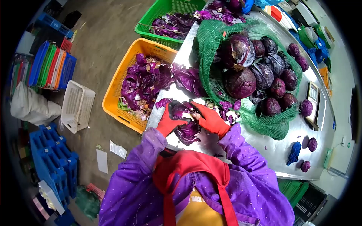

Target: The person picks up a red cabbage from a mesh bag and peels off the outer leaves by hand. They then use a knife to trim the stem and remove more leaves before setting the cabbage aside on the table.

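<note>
My left hand [168, 121], in a red glove with a dark palm, is wrapped round a red cabbage [177, 110] at the table's near-left edge. My right hand [212, 119], also red-gloved, is closed at the cabbage's pale cut part; whether it also holds a small tool is hidden. Below the hands, loose purple leaves [188, 132] rest on the metal table [245, 145]. More leaf scraps [228, 111] lie right of my right hand. Beyond, a green mesh sack [273, 127] lies spread open under several whole red cabbages [241, 83].
A yellow crate [112, 98] of trimmed leaves stands by the table's left edge, with a green crate [141, 28] of leaves behind. On the right are a scale [313, 103], small cabbages and a blue cloth [293, 153]. Another person's blue-gloved hand [247, 6] shows at the top.
</note>
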Motion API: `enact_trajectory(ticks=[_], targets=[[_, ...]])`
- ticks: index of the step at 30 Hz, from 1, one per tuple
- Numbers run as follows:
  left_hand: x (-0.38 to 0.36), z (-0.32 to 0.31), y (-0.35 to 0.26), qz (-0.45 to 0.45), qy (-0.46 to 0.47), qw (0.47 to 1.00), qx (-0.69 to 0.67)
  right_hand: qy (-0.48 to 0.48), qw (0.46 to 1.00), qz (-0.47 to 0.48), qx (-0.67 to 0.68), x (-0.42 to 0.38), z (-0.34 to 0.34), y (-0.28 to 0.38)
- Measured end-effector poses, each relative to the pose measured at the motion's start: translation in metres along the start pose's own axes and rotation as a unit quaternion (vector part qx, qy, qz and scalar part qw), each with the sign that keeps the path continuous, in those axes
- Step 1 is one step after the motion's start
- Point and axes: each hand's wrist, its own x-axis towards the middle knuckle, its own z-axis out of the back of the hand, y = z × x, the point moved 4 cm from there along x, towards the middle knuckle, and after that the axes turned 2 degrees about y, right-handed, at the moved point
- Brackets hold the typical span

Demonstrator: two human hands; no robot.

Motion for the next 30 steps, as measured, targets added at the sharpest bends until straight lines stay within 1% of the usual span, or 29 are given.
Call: enact_trajectory(ticks=[1, 2, 3, 5, 6, 7, 8, 9, 11, 12, 13, 15, 16, 17, 19, 20, 21, 23, 24, 25, 27, 28, 29, 30], targets=[[0.000, -0.001, -0.002, 0.001, 0.004, 1.000, -0.018, -0.001, 1.000, -0.006, -0.002, 0.001, 0.000, 0.000], [0.002, -0.006, -0.010, 0.014, 0.029, 0.999, -0.036, -0.021, 1.000, -0.002, 0.000, 0.003, -0.003, -0.007], [0.005, -0.007, -0.007, 0.008, 0.020, 0.998, -0.054, -0.035, 0.999, -0.034, 0.025, 0.007, -0.003, -0.015], [0.008, -0.007, -0.007, 0.011, 0.027, 0.999, -0.018, -0.089, 0.979, -0.123, 0.136, 0.016, 0.005, -0.032], [0.012, -0.004, -0.002, -0.007, 0.047, 0.999, 0.007, -0.124, 0.976, -0.083, 0.156, 0.023, -0.005, -0.067], [0.014, 0.001, 0.002, -0.023, 0.065, 0.997, 0.033, -0.153, 0.969, -0.039, 0.188, 0.025, -0.007, -0.072], [0.014, 0.003, -0.003, -0.012, 0.077, 0.997, 0.010, -0.154, 0.969, -0.049, 0.188, 0.026, -0.006, -0.072], [0.009, 0.006, -0.002, -0.031, 0.031, 0.998, 0.044, -0.152, 0.968, -0.065, 0.189, 0.021, -0.008, -0.072], [0.001, 0.009, -0.001, -0.077, -0.064, 0.989, 0.111, -0.188, 0.963, -0.053, 0.184, 0.004, -0.010, -0.057], [-0.014, 0.014, -0.015, -0.091, -0.120, 0.967, 0.207, -0.226, 0.961, -0.056, 0.147, -0.009, -0.015, -0.052], [-0.023, 0.018, 0.003, -0.069, -0.149, 0.974, 0.159, -0.185, 0.961, -0.117, 0.169, -0.024, -0.017, -0.032], [-0.040, -0.008, 0.001, -0.030, -0.141, 0.989, -0.032, -0.123, 0.949, -0.170, 0.237, -0.048, -0.022, 0.009], [-0.048, -0.012, -0.009, -0.034, -0.187, 0.974, 0.126, -0.147, 0.964, -0.105, 0.194, -0.054, -0.032, 0.004], [-0.044, -0.012, 0.004, -0.003, -0.174, 0.976, 0.133, -0.156, 0.958, -0.122, 0.208, -0.052, -0.035, -0.012], [-0.040, -0.018, 0.006, -0.017, -0.166, 0.980, 0.110, -0.179, 0.942, -0.161, 0.236, -0.058, -0.037, -0.056], [-0.037, -0.018, 0.003, -0.011, -0.140, 0.986, 0.092, -0.158, 0.924, -0.191, 0.291, -0.055, -0.031, -0.059], [-0.037, -0.024, -0.003, -0.032, -0.137, 0.988, 0.056, -0.174, 0.942, -0.168, 0.234, -0.051, -0.021, -0.055], [-0.038, -0.022, -0.011, -0.037, -0.141, 0.969, 0.200, -0.196, 0.963, -0.138, 0.126, -0.056, -0.008, -0.032], [-0.035, -0.021, -0.011, -0.039, -0.132, 0.969, 0.206, -0.203, 0.972, -0.068, 0.096, -0.051, 0.000, -0.016], [-0.034, -0.022, -0.010, -0.038, -0.121, 0.969, 0.212, -0.170, 0.982, -0.057, 0.057, -0.047, 0.004, 0.000], [-0.030, -0.022, -0.010, -0.032, -0.096, 0.971, 0.218, -0.078, 0.996, -0.020, -0.041, -0.037, 0.000, 0.009], [-0.029, -0.021, -0.011, -0.025, -0.084, 0.972, 0.217, -0.046, 0.996, -0.027, -0.074, -0.032, -0.002, 0.012], [-0.027, -0.019, -0.013, -0.018, -0.073, 0.973, 0.216, -0.042, 0.994, -0.010, -0.105, -0.026, -0.004, 0.014], [-0.027, -0.018, -0.016, 0.006, -0.060, 0.974, 0.219, -0.031, 0.995, -0.013, -0.098, -0.023, -0.003, 0.015]])
